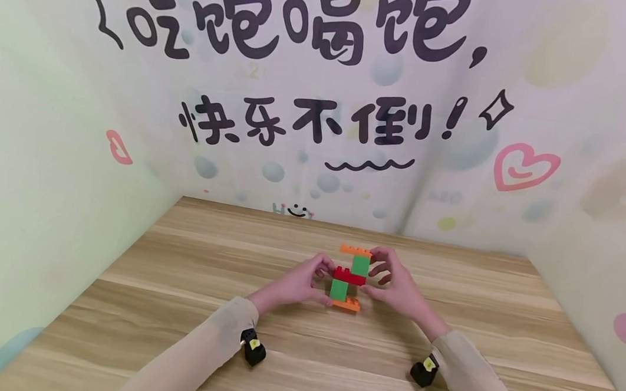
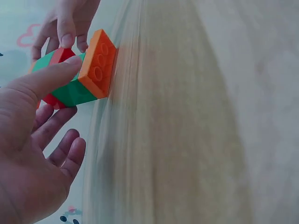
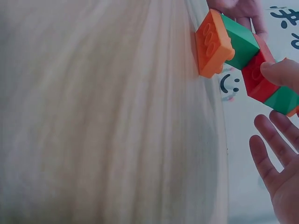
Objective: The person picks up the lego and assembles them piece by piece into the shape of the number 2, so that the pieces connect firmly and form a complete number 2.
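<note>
A stack of toy building bricks [image 1: 349, 277] stands between the two hands in the head view. From the bottom up it has an orange brick [image 2: 98, 65], a green brick [image 1: 339, 290], a red brick [image 3: 258, 74], another green brick [image 1: 360, 266] and an orange brick [image 1: 356, 250] on top. The levels are offset in a zigzag. From the left side, my left hand [image 1: 308, 282] holds the lower part, thumb across the lower green brick. My right hand [image 1: 393, 282] grips the other side, thumb on the red brick and fingers by the upper green one.
Beneath the bricks is a wood-grain table [image 1: 189, 319]. Behind it hangs a white printed backdrop [image 1: 303, 183], with pale walls at both sides. Black wrist devices [image 1: 253, 347] are worn at both sleeves.
</note>
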The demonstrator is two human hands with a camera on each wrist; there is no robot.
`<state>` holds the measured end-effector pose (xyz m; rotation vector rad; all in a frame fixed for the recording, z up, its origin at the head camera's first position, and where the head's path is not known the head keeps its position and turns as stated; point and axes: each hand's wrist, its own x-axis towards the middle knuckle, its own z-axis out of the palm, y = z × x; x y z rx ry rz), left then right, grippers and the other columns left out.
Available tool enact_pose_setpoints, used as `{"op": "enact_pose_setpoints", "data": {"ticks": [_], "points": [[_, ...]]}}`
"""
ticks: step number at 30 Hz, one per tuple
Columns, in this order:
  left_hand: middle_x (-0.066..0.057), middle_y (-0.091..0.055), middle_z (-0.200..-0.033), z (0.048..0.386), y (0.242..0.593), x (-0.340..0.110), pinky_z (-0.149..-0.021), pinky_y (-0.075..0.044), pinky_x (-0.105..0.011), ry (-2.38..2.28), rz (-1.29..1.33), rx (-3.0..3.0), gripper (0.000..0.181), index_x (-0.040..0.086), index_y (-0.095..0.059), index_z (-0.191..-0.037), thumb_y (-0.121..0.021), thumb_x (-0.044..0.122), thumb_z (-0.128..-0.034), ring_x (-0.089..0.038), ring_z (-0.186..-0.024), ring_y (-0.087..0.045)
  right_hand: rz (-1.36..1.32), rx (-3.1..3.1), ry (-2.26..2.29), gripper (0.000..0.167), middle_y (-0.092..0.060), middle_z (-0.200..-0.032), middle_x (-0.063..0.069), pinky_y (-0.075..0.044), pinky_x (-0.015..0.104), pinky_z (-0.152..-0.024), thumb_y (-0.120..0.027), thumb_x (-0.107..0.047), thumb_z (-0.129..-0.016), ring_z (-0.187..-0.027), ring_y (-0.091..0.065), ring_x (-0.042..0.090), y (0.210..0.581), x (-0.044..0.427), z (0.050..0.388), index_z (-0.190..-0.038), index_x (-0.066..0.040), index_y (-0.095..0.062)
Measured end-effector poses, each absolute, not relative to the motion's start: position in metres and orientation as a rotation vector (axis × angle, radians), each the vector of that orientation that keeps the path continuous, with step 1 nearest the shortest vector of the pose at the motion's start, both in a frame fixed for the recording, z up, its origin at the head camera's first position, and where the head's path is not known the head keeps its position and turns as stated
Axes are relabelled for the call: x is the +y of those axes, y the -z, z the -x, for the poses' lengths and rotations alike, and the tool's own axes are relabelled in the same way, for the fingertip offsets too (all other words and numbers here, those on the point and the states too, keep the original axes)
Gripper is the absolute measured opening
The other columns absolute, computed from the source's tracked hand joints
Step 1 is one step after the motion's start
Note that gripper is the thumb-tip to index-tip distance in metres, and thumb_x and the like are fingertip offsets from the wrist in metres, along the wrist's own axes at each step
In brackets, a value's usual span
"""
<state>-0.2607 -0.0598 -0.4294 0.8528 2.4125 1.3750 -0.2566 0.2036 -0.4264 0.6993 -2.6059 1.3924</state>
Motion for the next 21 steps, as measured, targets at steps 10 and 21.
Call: {"op": "enact_pose_setpoints", "data": {"ticks": [10,21], "points": [[-0.007,-0.058,-0.131,0.260,0.429,-0.058,-0.107,-0.043,-0.044,-1.270,-0.898,2.482,0.069,0.013,-0.044,-0.132,-0.085,0.017,-0.0768,-0.025,-0.122,-0.050,-0.698,-2.652,-1.421,0.073,-0.059,-0.125,0.015,-0.056,0.039,-0.077,-0.084,-0.016,-0.079,-0.100,-0.064,0.026,0.432,0.209,0.260,-0.137,-0.013,-0.040],[-0.003,-0.060,-0.131,0.258,0.430,-0.059,-0.105,-0.044,-0.045,-1.198,-0.900,2.526,0.070,0.018,-0.050,-0.136,-0.085,0.028,-0.0766,-0.025,-0.122,-0.051,-0.742,-2.694,-1.336,0.070,-0.058,-0.132,0.014,-0.057,0.040,-0.080,-0.084,-0.023,-0.079,-0.106,-0.065,0.030,0.438,0.219,0.265,-0.136,-0.013,-0.044]]}}
